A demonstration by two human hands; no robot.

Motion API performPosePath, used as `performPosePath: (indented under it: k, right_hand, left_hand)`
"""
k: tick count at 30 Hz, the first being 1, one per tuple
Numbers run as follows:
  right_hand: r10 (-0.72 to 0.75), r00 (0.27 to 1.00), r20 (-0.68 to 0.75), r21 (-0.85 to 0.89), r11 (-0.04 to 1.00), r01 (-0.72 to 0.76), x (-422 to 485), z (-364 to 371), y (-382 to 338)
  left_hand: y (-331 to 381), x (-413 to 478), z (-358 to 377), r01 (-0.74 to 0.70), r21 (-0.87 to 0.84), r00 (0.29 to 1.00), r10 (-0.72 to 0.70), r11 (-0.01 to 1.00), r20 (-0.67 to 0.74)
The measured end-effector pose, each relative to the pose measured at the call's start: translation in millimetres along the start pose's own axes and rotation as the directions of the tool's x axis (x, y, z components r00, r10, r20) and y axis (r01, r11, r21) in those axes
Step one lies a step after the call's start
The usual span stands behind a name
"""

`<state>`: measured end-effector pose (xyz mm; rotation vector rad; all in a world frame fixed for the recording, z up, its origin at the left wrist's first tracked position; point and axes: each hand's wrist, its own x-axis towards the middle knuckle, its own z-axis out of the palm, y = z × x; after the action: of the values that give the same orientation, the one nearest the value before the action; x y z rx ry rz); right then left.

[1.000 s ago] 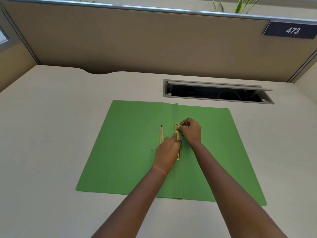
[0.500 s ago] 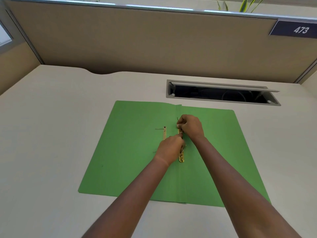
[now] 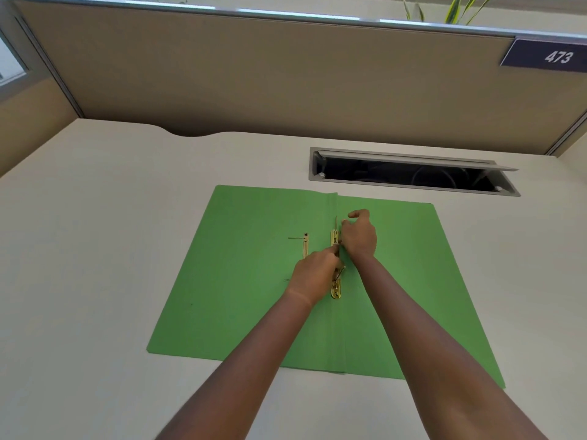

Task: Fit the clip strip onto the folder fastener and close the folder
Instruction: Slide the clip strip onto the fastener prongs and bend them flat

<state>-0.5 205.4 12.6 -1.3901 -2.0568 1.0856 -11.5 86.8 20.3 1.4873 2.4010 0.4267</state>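
Observation:
A green folder [image 3: 241,281] lies open and flat on the desk. Along its spine crease sits a gold clip strip [image 3: 335,289], with a thin prong of the folder fastener standing up at its far end [image 3: 336,221] and another prong angled up near the lower end [image 3: 340,274]. My left hand [image 3: 313,274] pinches the strip's middle. My right hand [image 3: 359,236] rests at the strip's upper end, thumb and forefinger pinched beside the far prong. A second thin gold strip [image 3: 305,247] lies on the left flap, partly hidden by my left hand.
The cream desk [image 3: 95,249] spreads around the folder. A grey cable tray slot [image 3: 409,173] is sunk into the desk just behind the folder. A brown partition wall [image 3: 286,77] with a "473" plate [image 3: 549,57] closes off the back.
My right hand has shifted slightly up the strip and the far prong now stands upright. The left hand has stayed on the strip's middle. The camera has moved a little.

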Motion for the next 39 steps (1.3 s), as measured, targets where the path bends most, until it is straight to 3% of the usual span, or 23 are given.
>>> performPosePath:
  k: [4,8,13,22,30,39]
  right_hand:
    - [-0.015,0.998,0.061,0.165,0.986,0.005,-21.8,-16.8,10.8]
    - [-0.097,0.987,0.129,0.162,0.984,0.076,-63.0,-34.3,34.1]
    - [-0.339,0.902,0.267,0.032,0.939,0.344,-97.2,-42.1,47.2]
    - [-0.503,0.842,0.194,-0.293,0.789,0.539,-119.5,-44.6,57.1]
    - [-0.377,0.906,0.191,-0.492,0.762,0.421,-144.5,-28.4,41.7]
    - [-0.255,0.951,0.173,-0.534,0.787,0.308,-151.5,-17.3,23.4]
  left_hand:
    - [-4.1,2.1,1.0,0.013,-0.073,1.000,-0.013,0.997,0.006]
    - [-8.9,1.0,4.3,0.051,-0.267,0.998,-0.058,0.962,-0.017]
    - [-10.3,0.0,4.6,0.068,-0.372,0.996,-0.087,0.926,-0.035]
    - [-7.3,-2.8,3.0,0.107,-0.422,0.992,-0.124,0.900,-0.014]
    - [-4.0,-3.4,2.6,0.117,-0.432,0.990,-0.140,0.894,-0.021]
    - [-3.3,-5.4,6.2,0.120,-0.432,0.985,-0.163,0.894,-0.064]
